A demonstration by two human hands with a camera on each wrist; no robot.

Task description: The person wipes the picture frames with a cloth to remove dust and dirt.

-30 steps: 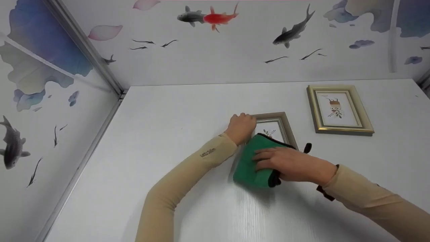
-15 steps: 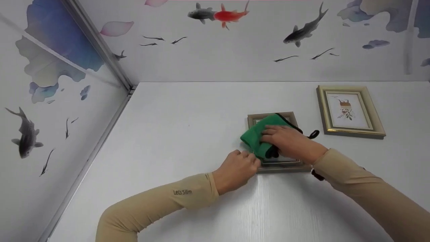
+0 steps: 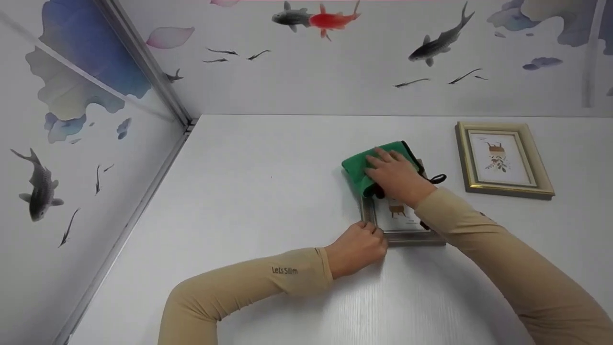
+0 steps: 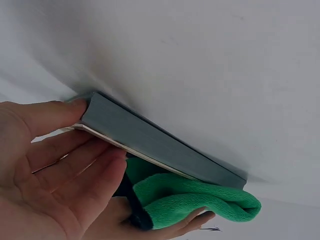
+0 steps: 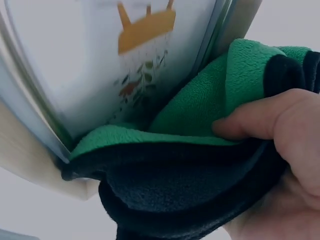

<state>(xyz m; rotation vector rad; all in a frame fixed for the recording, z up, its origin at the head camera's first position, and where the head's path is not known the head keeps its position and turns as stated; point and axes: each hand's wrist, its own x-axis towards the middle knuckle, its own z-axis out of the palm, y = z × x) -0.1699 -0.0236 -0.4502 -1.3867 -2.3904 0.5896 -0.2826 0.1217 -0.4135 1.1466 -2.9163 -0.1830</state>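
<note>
A picture frame (image 3: 416,238) with a print of a potted plant lies against the white surface. My left hand (image 3: 357,250) holds its lower left corner; in the left wrist view the thumb is on the outer side (image 4: 155,142) and the fingers reach over the front. My right hand (image 3: 398,176) holds a folded green cloth (image 3: 357,167) with black edging over the frame's upper end. From the right wrist, the thumb (image 5: 250,120) pinches the cloth (image 5: 195,100) near its dark inner fold. The cloth covers most of the upper frame.
A second framed picture (image 3: 500,160), gold-edged, is to the right on the same white surface (image 3: 268,206). Behind stands a panel (image 3: 306,72) painted with fish and leaves. A similar panel (image 3: 86,158) with a metal edge rail runs along the left.
The left hand went from the frame's upper left down to its lower left corner. The right hand moved the cloth upward over the frame, uncovering the lower part of the print.
</note>
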